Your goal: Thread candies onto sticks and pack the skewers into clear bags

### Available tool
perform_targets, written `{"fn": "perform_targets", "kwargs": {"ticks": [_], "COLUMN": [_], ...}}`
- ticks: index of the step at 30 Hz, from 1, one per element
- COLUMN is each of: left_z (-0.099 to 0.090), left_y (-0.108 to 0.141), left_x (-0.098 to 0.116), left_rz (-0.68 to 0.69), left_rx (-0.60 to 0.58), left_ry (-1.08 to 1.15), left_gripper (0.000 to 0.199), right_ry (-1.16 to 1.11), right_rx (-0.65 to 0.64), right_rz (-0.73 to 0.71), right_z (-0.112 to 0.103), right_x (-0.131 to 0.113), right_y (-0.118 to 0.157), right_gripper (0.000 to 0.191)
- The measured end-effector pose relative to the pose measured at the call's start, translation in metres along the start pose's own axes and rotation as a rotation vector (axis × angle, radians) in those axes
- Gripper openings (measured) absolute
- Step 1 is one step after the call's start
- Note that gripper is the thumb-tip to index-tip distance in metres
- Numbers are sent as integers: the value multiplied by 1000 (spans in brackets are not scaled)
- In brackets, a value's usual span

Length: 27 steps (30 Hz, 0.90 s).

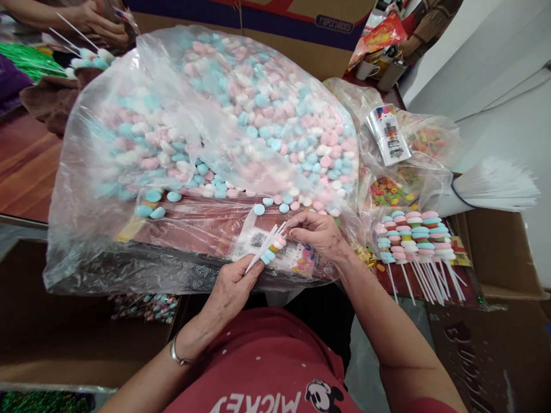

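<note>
My left hand (232, 287) is closed around several white sticks (261, 248) and a candy skewer (271, 252) threaded with blue, yellow-green, orange and pink pieces. At the skewer's upper end, my right hand (321, 234) pinches thumb and finger together. A bit of red, like a small candy piece, shows at its fingertips. Beneath both hands lies a printed clear wrapper (297, 258). Just beyond them, a large clear plastic bag (86, 229) spills pink, white and blue marshmallows (258, 209) onto the table.
Finished-looking marshmallow skewers (415, 235) lie in a row at right, near bags of gummy candy (390, 192) and a bundle of white sticks (495, 186). Cardboard boxes (508, 252) stand at both sides. Another person's hands (101, 23) are at upper left.
</note>
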<state>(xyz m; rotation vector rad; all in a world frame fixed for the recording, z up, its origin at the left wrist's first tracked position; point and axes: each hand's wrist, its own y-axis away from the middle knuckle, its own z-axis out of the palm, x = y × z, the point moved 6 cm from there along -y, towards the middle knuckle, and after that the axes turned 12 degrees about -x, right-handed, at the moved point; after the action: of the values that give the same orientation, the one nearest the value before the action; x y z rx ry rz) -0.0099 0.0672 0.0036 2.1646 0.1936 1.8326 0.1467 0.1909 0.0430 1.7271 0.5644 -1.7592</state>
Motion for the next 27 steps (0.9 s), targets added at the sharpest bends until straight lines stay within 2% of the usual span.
{"fn": "perform_targets", "kwargs": {"ticks": [5, 9, 12, 16, 18, 21, 24, 27], "left_z": [2, 6, 7, 3, 0, -5, -10, -15], "left_y": [0, 2, 5, 9, 10, 12, 13, 15], "left_x": [-4, -8, -10, -10, -9, -11, -16, -21], "left_rz": [9, 45, 64, 76, 83, 80, 68, 61], "left_rx": [-4, -9, 8, 52, 68, 100, 128, 158], "left_ry": [52, 108, 140, 151, 163, 182, 207, 254], "left_gripper": [40, 40, 41, 43, 43, 46, 47, 46], "right_ry": [-13, -125, -157, -57, 121, 717, 1370, 1632], "right_rx": [-69, -67, -117, -195, -174, -29, 38, 21], "right_rz": [-44, -3, 49, 44, -12, -42, 83, 170], "right_z": [10, 18, 27, 30, 24, 12, 10, 15], "right_x": [2, 14, 23, 17, 5, -12, -14, -8], "right_y": [1, 3, 5, 3, -3, -17, -31, -38], "right_gripper": [23, 36, 38, 37, 32, 22, 26, 31]}}
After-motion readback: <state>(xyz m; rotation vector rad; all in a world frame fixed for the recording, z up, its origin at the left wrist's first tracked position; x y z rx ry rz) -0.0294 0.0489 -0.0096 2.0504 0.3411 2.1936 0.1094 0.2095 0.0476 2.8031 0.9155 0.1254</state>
